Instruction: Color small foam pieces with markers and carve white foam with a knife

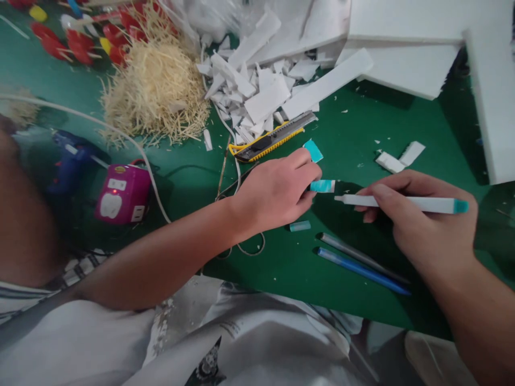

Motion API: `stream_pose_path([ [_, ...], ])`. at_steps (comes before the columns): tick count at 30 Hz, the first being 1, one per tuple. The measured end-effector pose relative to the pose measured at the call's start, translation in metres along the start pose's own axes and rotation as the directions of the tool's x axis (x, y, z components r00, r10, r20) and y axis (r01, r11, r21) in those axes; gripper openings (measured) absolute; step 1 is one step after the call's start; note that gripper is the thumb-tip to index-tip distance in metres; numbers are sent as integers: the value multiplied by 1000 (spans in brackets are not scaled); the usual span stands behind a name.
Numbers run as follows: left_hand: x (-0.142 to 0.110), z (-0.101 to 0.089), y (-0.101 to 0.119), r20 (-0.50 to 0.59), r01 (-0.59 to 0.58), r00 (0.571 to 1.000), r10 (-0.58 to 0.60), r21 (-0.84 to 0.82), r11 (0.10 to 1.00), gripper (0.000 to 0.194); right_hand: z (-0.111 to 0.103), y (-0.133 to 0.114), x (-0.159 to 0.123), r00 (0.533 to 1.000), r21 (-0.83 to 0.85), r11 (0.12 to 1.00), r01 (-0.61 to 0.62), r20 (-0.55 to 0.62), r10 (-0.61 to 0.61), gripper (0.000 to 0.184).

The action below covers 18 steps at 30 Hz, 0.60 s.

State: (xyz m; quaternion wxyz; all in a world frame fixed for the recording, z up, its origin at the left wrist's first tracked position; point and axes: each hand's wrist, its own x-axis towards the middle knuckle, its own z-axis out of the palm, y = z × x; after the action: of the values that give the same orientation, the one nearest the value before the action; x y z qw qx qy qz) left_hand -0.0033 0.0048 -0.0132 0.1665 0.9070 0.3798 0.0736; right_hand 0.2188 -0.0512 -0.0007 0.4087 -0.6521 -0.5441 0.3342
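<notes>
My left hand (277, 187) is closed around a small foam piece (322, 186), which is coloured turquoise except for a white end. In my right hand (418, 209) is a white marker pen (430, 204) with a teal end, held between thumb and fingers. Its tip points left, a short gap from the foam piece. Another turquoise foam piece (313, 151) lies just beyond my left fingers. Below them rests a translucent teal pen cap (300, 226). A yellow and black utility knife (273, 137) lies beyond my left hand.
White foam scraps (265, 96) and a heap of thin wooden sticks (156, 86) lie at the back. Leftward are a magenta power socket (123, 194), a blue glue gun (72, 161) and a white cable (132, 142). Blue (362, 269) and grey (362, 257) pens lie nearer me. Foam sheets (406, 64) stand back right.
</notes>
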Motion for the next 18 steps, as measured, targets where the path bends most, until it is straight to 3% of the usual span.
stream_pose_path([
  [3, 0, 0, 0, 2, 4, 1000, -4, 11, 1000, 21, 0, -2, 0, 999, 39, 999, 1, -44, 1, 10],
  [7, 0, 1, 0, -14, -4, 1000, 4, 9, 1000, 21, 0, -3, 0, 1000, 10, 1000, -10, 12, 10, 18],
  [11, 1, 2, 0, -15, -2, 1000, 2, 12, 1000, 20, 1, -1, -1, 999, 48, 999, 4, -36, -2, 11],
  [15, 2, 1, 1, 3, 10, 1000, -10, 8, 1000, 22, 0, 1, 0, 1000, 14, 1000, -11, 9, 10, 17],
  [18, 2, 1, 1, 20, 24, 999, -25, 12, 1000, 22, 0, 1, 0, 1000, 34, 999, 1, -20, 0, 14],
])
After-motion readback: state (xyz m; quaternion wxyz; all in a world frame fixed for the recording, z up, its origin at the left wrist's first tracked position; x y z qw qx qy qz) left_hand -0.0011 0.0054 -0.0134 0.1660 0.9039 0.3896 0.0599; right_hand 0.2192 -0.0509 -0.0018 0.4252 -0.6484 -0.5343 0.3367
